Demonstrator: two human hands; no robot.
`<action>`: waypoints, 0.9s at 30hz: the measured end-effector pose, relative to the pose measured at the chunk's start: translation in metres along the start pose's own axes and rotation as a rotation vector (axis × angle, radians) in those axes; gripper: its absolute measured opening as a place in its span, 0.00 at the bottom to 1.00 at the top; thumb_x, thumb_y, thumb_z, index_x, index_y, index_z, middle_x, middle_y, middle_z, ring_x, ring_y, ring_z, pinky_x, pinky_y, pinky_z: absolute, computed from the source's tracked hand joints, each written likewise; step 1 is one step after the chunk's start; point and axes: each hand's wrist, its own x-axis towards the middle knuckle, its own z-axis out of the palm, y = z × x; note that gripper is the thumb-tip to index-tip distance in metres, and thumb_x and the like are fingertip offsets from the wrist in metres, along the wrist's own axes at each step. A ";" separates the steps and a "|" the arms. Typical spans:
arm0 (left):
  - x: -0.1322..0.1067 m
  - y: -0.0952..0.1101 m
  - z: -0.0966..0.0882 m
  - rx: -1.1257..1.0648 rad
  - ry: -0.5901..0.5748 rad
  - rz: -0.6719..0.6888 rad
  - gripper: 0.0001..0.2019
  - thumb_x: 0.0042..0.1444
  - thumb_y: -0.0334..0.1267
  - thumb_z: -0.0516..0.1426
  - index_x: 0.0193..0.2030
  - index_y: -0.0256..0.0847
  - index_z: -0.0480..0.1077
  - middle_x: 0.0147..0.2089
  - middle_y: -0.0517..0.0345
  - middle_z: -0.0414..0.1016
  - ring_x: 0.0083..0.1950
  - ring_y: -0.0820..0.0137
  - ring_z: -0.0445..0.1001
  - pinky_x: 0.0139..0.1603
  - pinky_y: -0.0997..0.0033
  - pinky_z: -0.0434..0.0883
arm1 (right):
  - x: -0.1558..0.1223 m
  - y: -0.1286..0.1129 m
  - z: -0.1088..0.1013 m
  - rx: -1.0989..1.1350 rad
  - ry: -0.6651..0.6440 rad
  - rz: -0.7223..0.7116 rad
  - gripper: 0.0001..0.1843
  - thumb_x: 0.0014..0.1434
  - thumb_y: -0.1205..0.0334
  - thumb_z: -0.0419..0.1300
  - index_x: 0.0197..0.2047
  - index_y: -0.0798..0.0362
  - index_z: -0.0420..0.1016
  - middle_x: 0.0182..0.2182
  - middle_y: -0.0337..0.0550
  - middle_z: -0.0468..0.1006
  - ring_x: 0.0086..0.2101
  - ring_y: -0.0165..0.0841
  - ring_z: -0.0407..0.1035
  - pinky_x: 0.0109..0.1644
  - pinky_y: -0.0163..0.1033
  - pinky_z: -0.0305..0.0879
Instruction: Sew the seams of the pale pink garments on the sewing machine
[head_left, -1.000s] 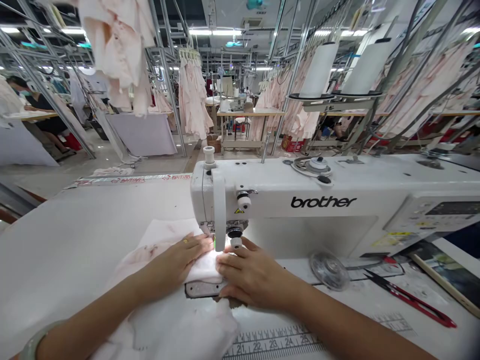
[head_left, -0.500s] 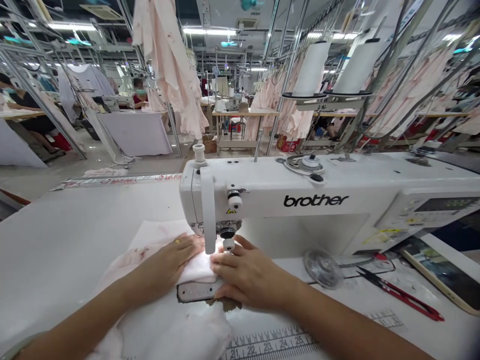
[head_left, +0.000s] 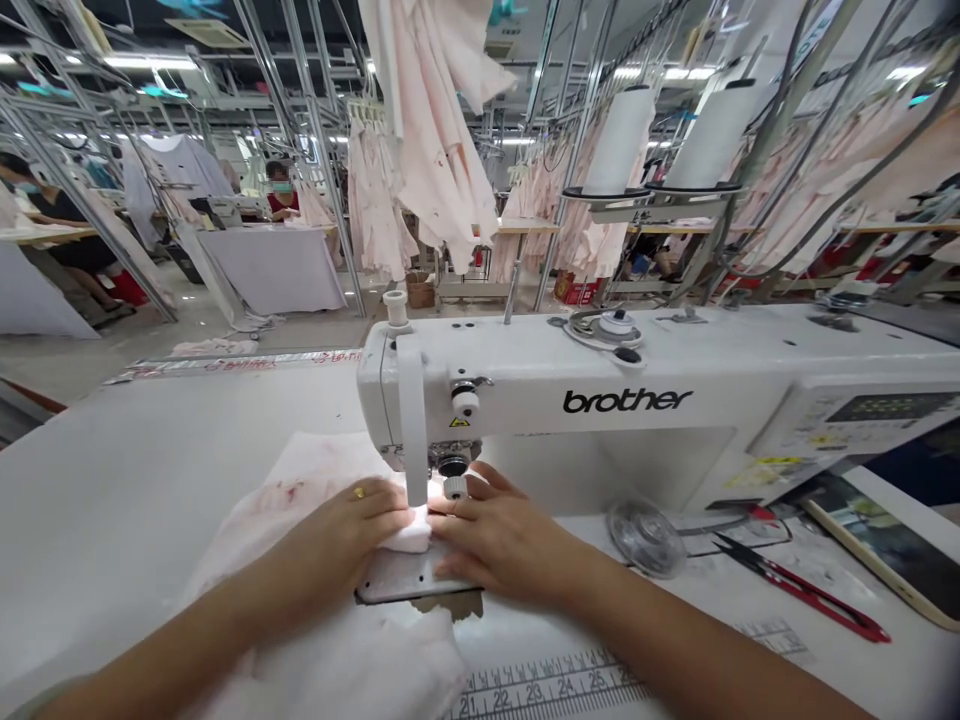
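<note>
My left hand (head_left: pixel 349 520) presses flat on a pale pink fabric piece (head_left: pixel 300 490), just left of the sewing needle area. A folded white-looking edge of that fabric (head_left: pixel 405 535) runs under the presser foot (head_left: pixel 454 487) of the white Brother sewing machine (head_left: pixel 622 400). My right hand (head_left: pixel 499 530) lies on the other side, fingertips on the fold beside the foot. Below the fold, a metal needle plate (head_left: pixel 405 580) shows. More of the fabric (head_left: pixel 337 660) lies bunched on the table under my left forearm. The needle itself is hidden by the machine's white guard.
Red-handled thread snips (head_left: pixel 806 600) and a clear round disc (head_left: pixel 645 538) lie to the right, with a ruler scale (head_left: pixel 547 690) along the table's near edge. Thread cones (head_left: pixel 619 140) stand behind the machine. Pink garments hang from overhead rails, and a co-worker (head_left: pixel 281 190) sits at a distant table.
The folded fabric has slid back toward the machine, showing more of the metal plate. My hands have drawn closer around the presser foot. The view has shifted slightly left.
</note>
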 end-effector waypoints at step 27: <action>0.003 -0.002 0.019 0.083 0.201 0.042 0.08 0.67 0.32 0.49 0.42 0.42 0.70 0.36 0.56 0.74 0.39 0.66 0.70 0.42 0.64 0.68 | 0.013 0.000 0.012 0.030 0.191 0.121 0.10 0.63 0.56 0.63 0.44 0.51 0.75 0.36 0.41 0.77 0.42 0.36 0.68 0.56 0.44 0.55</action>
